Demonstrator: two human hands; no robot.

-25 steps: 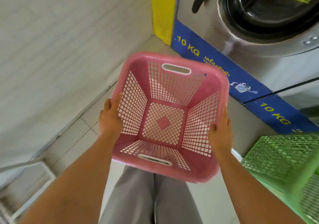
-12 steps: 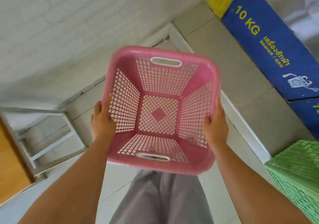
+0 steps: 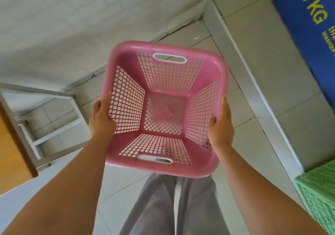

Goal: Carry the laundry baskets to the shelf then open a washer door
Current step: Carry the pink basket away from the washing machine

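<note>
Both hands, our left hand [image 3: 101,119] and right hand [image 3: 220,126], clasp opposite rims of the empty pink basket [image 3: 165,107], fingers curled closed around its edges, held above the tiled floor [image 3: 241,93], in the carrying step; next we judge a turn toward the metal-framed shelf [image 3: 54,118]

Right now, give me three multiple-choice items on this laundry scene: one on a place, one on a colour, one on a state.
1. Where is the green basket?
A. lower right
B. upper left
C. inside the pink one

2. What colour is the held basket?
A. blue
B. pink
C. yellow

3. What does the pink basket hold?
A. clothes
B. a bottle
C. nothing

Answers:
1 A, it sits at the frame's lower right edge.
2 B, pink between the left hand and right hand.
3 C, its bare lattice bottom shows.
</note>
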